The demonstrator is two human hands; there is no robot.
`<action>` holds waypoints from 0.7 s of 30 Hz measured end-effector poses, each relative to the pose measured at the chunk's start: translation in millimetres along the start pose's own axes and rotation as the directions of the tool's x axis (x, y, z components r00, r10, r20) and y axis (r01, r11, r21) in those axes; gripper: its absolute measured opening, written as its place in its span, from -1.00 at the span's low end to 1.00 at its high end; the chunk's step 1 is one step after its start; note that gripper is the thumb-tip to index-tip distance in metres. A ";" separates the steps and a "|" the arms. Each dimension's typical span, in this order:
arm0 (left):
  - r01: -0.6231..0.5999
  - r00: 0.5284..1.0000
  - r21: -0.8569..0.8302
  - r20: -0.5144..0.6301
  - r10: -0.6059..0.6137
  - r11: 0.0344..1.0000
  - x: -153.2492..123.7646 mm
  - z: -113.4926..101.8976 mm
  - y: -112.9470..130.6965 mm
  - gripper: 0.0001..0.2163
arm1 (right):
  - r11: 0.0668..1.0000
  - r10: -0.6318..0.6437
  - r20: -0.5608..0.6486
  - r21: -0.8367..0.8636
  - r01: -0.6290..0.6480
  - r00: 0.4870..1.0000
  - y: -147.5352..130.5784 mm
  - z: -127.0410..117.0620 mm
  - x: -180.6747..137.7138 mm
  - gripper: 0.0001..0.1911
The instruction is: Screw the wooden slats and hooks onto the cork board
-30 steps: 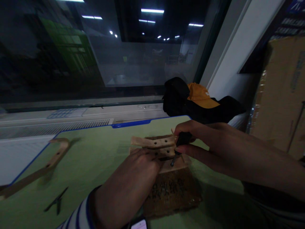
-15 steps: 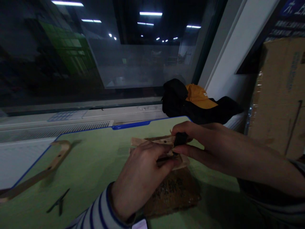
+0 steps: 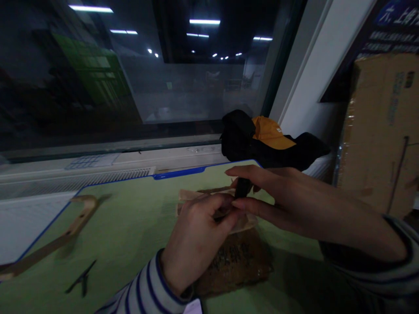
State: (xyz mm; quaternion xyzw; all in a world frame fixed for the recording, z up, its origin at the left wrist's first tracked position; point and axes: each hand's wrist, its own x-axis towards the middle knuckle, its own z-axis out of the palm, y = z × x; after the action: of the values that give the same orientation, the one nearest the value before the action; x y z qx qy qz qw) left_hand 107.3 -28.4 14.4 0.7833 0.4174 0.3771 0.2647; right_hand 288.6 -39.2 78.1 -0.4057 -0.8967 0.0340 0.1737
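Over a few pale wooden strips (image 3: 187, 195), my right hand (image 3: 278, 192) pinches a small black block-like piece (image 3: 242, 188) between thumb and fingers. My left hand (image 3: 203, 235) rests on the strips, its thumb and forefinger closed together just below the black piece. What lies between those left fingertips is hidden. Under the strips sits a brown, worn board (image 3: 242, 261) with dark writing on it. Both hands cover much of the strips.
A bent wooden strip with holes (image 3: 74, 224) and a black spring clamp (image 3: 80, 278) lie on the left of the green mat (image 3: 131, 235). A phone corner (image 3: 194, 307) shows below. Behind are a yellow cap (image 3: 271, 134), black cloth and a window; a cardboard box (image 3: 376, 139) stands right.
My left thumb and forefinger have drawn together, covering the holed strip beneath. My right hand has tilted the black piece more upright and shifted slightly left, its forefinger lifted off it.
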 end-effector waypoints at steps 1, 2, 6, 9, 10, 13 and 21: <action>-0.002 1.000 -0.007 0.002 0.002 1.000 -0.1 0.3 -0.5 -0.96 | 1.000 -0.018 -0.003 0.008 0.018 1.000 -0.3 0.3 0.1 -0.60; -0.002 1.000 -0.011 0.004 0.002 1.000 -0.2 0.6 -1.1 -0.96 | 0.999 -0.033 -0.005 0.014 0.033 0.999 -0.4 0.8 0.4 -0.61; 0.019 1.000 -0.015 0.003 -0.019 1.000 -1.1 1.9 -2.5 -0.96 | 0.999 -0.034 -0.007 -0.003 0.034 0.999 -0.1 2.8 1.7 -0.69; 0.038 0.999 -0.012 0.002 -0.038 0.999 -1.6 2.3 -2.4 -0.95 | 1.000 -0.016 -0.008 -0.018 0.016 1.000 -0.1 2.7 1.6 -0.69; 0.042 0.999 -0.013 0.005 -0.042 0.999 -1.7 2.3 -2.3 -0.95 | 1.000 -0.012 -0.005 -0.022 0.012 1.000 -0.2 2.3 1.4 -0.69; 0.036 0.999 -0.034 0.012 -0.035 0.999 -1.9 2.0 -2.5 -0.96 | 0.999 -0.006 -0.004 -0.033 0.006 1.000 -1.0 1.3 1.2 -0.69; 0.047 0.998 -0.101 0.042 -0.043 0.994 -2.2 2.0 -4.3 -0.91 | 0.998 0.008 -0.007 -0.061 -0.009 1.000 -0.6 2.2 2.1 -0.69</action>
State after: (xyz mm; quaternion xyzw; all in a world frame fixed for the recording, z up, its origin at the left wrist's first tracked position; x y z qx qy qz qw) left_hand 106.2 -28.3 9.3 0.7666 0.4095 0.3761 0.3212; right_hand 286.2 -37.9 76.7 -0.4148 -0.8950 0.0061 0.1641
